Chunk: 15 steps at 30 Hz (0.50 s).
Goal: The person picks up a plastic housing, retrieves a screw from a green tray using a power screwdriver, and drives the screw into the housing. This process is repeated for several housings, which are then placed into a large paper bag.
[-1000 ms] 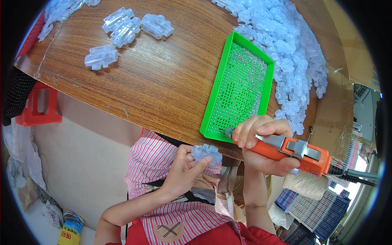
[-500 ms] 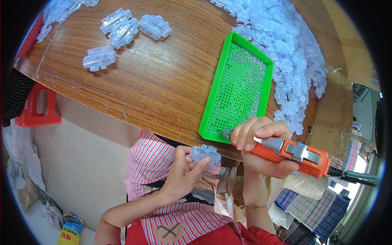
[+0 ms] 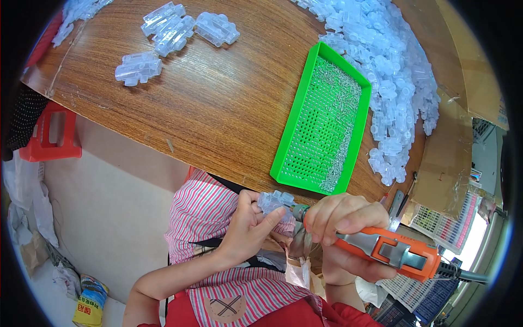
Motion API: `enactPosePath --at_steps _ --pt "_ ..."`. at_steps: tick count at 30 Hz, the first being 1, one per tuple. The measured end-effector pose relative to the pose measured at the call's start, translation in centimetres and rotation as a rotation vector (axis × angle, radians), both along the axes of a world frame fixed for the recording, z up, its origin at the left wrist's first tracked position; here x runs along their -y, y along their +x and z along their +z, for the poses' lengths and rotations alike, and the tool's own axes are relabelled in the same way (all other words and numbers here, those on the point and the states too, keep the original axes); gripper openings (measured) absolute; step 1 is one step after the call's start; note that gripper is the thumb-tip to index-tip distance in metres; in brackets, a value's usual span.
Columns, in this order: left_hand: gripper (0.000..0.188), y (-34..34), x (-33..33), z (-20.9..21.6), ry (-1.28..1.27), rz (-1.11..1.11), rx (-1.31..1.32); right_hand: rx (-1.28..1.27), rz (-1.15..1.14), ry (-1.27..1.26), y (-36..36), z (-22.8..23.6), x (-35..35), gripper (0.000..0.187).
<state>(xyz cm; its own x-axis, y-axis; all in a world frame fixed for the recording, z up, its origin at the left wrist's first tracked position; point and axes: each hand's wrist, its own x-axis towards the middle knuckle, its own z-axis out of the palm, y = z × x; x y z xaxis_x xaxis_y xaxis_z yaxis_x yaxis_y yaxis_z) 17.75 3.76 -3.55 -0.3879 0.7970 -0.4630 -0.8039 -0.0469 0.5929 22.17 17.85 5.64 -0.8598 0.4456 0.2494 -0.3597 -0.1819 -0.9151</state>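
A clear plastic part (image 3: pixel 271 203) is held in the left hand (image 3: pixel 244 229), gripped between the thumb and the bent fingers, just off the near edge of the wooden table (image 3: pixel 218 109). An orange and grey power screwdriver (image 3: pixel 376 246) is held in the right hand (image 3: pixel 346 218), the fingers wrapped around its body and a cable (image 3: pixel 471 277) attached at its rear end. The screwdriver tip is directed leftward and meets the right end of the part; whether it is seated inside cannot be told. Small silvery screws (image 3: pixel 346 90) are contained in a green perforated tray (image 3: pixel 297 109), mostly along its far and right sides. A large pile (image 3: pixel 392 87) of similar clear parts is heaped beyond the tray and to its right. Four loose parts (image 3: pixel 217 29) are laid at the far left of the table; a small marking is carried on one, too fine to be read. Large red characters are printed on a yellow and blue bag (image 3: pixel 90 302) at lower left. Blue print is borne by the cardboard (image 3: pixel 444 163) at the right rim, cut off by the view. Rows of tiny characters are shown on dark printed sheets (image 3: pixel 422 286) at lower right, illegible at this size.
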Motion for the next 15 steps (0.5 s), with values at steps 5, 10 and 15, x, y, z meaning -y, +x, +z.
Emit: enactPosePath --at_steps 5,10,15 --pt "0.027 0.0 0.4 -0.3 -0.025 0.006 -0.023 0.056 0.015 -0.05 -0.2 -1.0 0.1 0.076" --pt "0.027 0.0 -0.2 0.4 -0.051 0.021 -0.052 0.025 0.011 0.081 -0.8 -1.4 -0.1 0.074" --pt "0.031 -0.6 -0.2 1.2 -0.184 -0.093 -0.192 -0.016 0.025 0.236 -0.9 -1.4 0.6 0.071"
